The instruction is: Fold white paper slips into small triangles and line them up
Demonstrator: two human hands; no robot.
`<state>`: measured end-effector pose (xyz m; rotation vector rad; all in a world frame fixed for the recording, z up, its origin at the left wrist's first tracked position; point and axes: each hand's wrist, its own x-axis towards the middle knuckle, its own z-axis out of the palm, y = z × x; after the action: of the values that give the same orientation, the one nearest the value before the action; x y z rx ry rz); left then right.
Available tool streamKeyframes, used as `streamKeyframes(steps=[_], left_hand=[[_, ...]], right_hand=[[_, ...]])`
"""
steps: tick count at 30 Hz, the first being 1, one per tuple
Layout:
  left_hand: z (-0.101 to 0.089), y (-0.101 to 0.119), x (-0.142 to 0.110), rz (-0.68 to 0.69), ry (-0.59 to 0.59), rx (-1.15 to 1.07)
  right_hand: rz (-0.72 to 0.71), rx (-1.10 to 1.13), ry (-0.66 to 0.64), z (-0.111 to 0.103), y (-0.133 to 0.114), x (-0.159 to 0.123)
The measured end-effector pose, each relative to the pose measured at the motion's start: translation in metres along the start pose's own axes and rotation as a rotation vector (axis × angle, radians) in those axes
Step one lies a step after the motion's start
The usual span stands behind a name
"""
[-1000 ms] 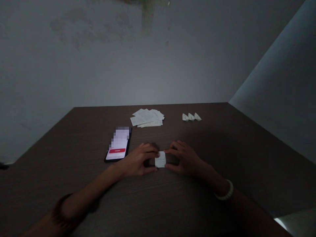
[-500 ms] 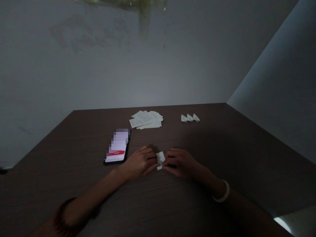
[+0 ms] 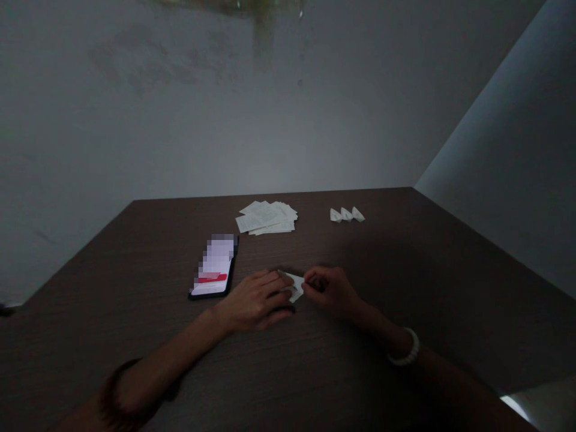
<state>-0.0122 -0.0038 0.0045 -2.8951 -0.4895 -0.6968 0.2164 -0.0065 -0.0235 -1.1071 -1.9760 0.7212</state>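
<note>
A small piece of white paper (image 3: pixel 296 290) lies on the table between my hands, partly covered by fingers. My left hand (image 3: pixel 261 301) rests over its left side with the fingers stretched out and somewhat apart, the fingertips touching it. At the paper's right corner, my right hand (image 3: pixel 330 292) closes thumb and index finger in a pinch. Creases in the paper are hard to make out in the dim light.
A phone (image 3: pixel 215 267) with a lit screen lies left of my left hand. Farther back sits a loose pile of printed paper slips (image 3: pixel 267 217). Three small folded paper shapes (image 3: pixel 346 215) stand in a row at the back right. A wall (image 3: pixel 270 132) borders the table (image 3: pixel 279 372).
The paper has turned and now shows a pointed corner toward the right. My left fingers have spread out over it, while my right hand has drawn into a pinch at its corner.
</note>
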Motion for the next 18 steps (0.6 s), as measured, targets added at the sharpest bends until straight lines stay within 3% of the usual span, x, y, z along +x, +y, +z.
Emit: streamKeyframes(steps=[5, 10, 14, 18], left_hand=[[0.003, -0.003, -0.002, 0.039, -0.061, -0.028], [0.006, -0.004, -0.003, 0.013, -0.12, -0.113], [0.007, -0.004, -0.003, -0.028, -0.105, -0.194], [0.004, -0.005, -0.001, -0.061, -0.128, -0.3]], right_hand=[[0.086, 0.006, 0.0, -0.003, -0.005, 0.002], [0.07, -0.128, -0.071, -0.006, -0.006, -0.001], [-0.007, -0.236, -0.103, -0.007, -0.004, -0.003], [-0.189, -0.364, -0.075, -0.013, -0.005, -0.002]])
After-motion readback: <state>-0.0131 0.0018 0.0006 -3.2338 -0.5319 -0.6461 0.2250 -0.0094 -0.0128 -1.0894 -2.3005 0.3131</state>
